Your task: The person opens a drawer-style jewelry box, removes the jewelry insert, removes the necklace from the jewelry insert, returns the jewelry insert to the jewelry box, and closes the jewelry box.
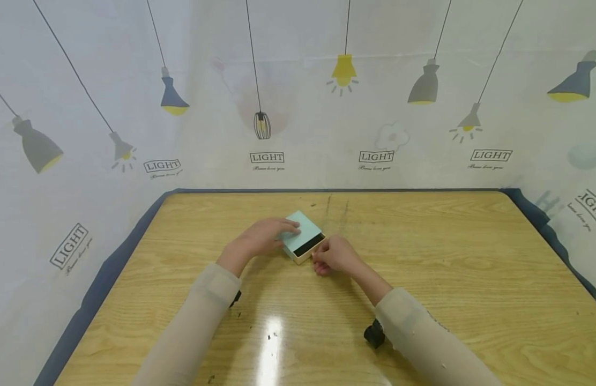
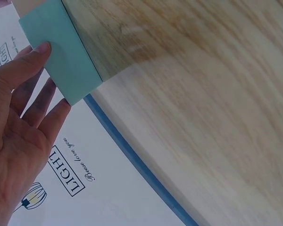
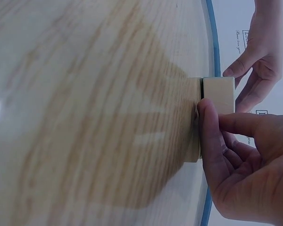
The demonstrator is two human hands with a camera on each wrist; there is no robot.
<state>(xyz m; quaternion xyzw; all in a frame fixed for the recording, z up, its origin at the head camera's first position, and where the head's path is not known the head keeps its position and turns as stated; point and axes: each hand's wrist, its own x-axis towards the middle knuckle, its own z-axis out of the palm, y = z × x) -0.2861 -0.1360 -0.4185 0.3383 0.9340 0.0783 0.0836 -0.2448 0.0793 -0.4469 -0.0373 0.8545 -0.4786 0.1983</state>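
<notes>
A small mint-green drawer box (image 1: 305,228) lies near the back middle of the table. Its cream inner tray (image 1: 303,259) sticks out a little at the near right end, and a dark strip of the inside shows there. My left hand (image 1: 261,236) holds the green sleeve (image 2: 66,56) from the left, thumb on top and fingers along the side. At the tray's front, the thumb and index finger of my right hand (image 1: 337,254) pinch together against its face (image 3: 220,94). Whatever lies between those fingertips is hidden.
The wood-grain table (image 1: 423,241) has a glare patch near its front. A white cloth (image 1: 307,171) printed with lamps and "LIGHT" hangs behind and at both sides, with a blue border along the table edge. A black wrist device (image 1: 374,335) sits under the right sleeve.
</notes>
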